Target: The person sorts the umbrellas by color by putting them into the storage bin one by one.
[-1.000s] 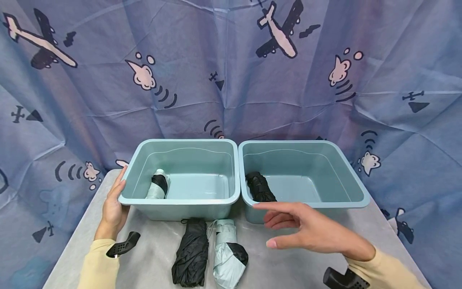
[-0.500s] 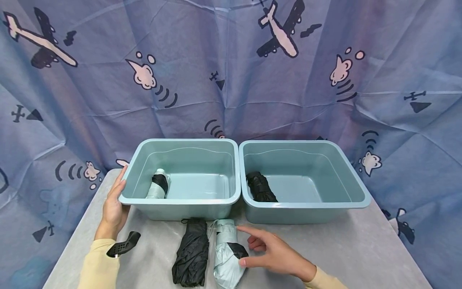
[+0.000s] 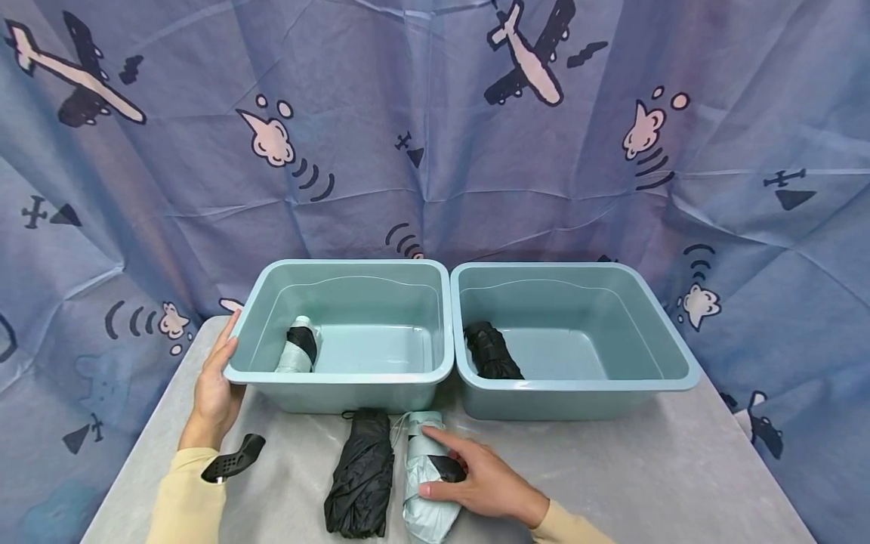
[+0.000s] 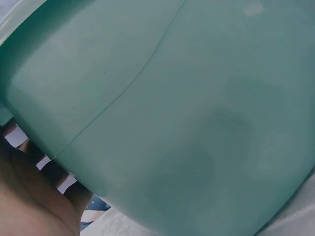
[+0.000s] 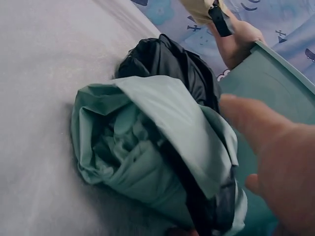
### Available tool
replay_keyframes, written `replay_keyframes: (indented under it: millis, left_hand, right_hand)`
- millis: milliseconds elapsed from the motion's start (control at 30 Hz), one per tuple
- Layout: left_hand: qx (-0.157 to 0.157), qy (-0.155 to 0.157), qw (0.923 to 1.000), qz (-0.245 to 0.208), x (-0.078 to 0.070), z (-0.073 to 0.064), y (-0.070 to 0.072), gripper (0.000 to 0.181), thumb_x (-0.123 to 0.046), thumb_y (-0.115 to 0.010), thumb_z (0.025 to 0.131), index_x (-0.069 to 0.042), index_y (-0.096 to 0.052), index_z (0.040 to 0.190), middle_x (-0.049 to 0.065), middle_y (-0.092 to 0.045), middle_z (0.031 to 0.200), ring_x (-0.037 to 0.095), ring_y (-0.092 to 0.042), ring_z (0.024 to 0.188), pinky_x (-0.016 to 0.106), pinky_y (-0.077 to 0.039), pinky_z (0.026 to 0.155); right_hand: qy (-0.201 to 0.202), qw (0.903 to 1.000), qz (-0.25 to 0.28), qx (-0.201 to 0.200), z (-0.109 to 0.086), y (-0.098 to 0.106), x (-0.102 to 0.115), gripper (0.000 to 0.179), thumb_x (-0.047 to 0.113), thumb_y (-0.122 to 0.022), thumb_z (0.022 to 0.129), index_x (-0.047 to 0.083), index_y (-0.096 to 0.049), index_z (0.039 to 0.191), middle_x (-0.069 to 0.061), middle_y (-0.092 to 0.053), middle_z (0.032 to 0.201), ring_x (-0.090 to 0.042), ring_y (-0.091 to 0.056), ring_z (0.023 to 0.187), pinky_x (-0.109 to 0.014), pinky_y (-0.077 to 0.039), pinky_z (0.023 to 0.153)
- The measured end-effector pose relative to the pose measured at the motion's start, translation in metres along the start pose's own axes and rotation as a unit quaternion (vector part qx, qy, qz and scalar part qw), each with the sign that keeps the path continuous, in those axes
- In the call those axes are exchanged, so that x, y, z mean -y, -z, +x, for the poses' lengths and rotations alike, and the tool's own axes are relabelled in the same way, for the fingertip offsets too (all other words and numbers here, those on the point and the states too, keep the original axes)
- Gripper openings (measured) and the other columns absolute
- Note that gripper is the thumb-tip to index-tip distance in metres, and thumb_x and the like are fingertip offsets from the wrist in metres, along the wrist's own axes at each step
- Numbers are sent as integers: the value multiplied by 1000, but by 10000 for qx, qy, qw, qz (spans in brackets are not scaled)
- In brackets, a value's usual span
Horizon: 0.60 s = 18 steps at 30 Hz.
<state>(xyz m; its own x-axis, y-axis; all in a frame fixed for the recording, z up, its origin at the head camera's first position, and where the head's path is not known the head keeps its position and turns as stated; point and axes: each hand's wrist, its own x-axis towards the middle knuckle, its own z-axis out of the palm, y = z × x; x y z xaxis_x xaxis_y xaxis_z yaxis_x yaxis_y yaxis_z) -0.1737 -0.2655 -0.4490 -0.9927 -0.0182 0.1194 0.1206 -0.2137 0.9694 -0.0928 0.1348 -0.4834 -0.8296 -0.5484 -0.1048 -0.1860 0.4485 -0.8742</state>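
Note:
My left hand (image 3: 214, 397) rests against the left side of a pale green plastic bin (image 3: 340, 393), with extended fingers at its rim. My right hand (image 3: 491, 482) is over a pale mint folding umbrella (image 3: 423, 502) with a black patch, lying on the table. Its index finger and thumb reach across the umbrella. In the right wrist view the thumb (image 5: 246, 110) extends over the mint fabric (image 5: 152, 103). Left of that umbrella lies a black folding umbrella (image 3: 360, 483).
A second pale green bin (image 3: 578, 400) stands right beside the first on the grey table (image 3: 680, 483). Inside the left bin is a mint umbrella (image 3: 297, 351); the right one holds a black umbrella (image 3: 491, 353). A patterned blue curtain (image 3: 435, 151) hangs behind.
My right hand has moved left and down from in front of the right bin to the mint umbrella on the table. The left hand stays at the bin.

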Motion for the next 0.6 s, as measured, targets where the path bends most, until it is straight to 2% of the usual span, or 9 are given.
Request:
replay_keyframes:
  millis: [100,200,267,467,600]
  left_hand:
    - [10,-15,10000,-9,0,0,0,55,-32,-26,112,-23,-14,165,-1,-13,169,15,-20,147,25,-27,105]
    - [-14,14,10000,19,0,0,0,54,-32,-26,112,-25,-15,165,-2,-13,169,15,-21,147,25,-28,105]
    - [-29,39,10000,36,0,0,0,54,-32,-26,112,-26,-15,165,-3,-13,169,15,-20,147,25,-28,105]
    - [-65,86,9998,159,0,0,1,55,-34,-26,112,-26,-13,165,-2,-12,169,16,-19,147,26,-27,105]
    - [-49,58,9998,209,1,0,1,55,-34,-26,112,-25,-13,165,-2,-11,170,16,-19,148,25,-28,105]
  right_hand:
    - [-85,9997,-225,49,4,-4,2,78,49,-77,89,18,-47,154,-10,-55,144,-27,-55,122,-42,-46,99]
    - [-258,9984,-505,87,8,-7,6,79,49,-79,86,20,-48,153,-11,-61,132,-21,-54,104,-42,-46,90]
    - [-366,9971,-646,134,11,-11,9,79,48,-80,85,22,-49,153,-11,-62,128,-19,-52,98,-42,-46,86]
    - [-545,9918,-1133,230,23,-23,15,80,50,-82,82,26,-50,152,-16,-64,124,-29,-56,99,-46,-48,78]
    - [-599,9920,-1084,240,28,-27,17,79,48,-84,80,26,-53,149,-14,-65,119,-26,-54,95,-43,-48,75]
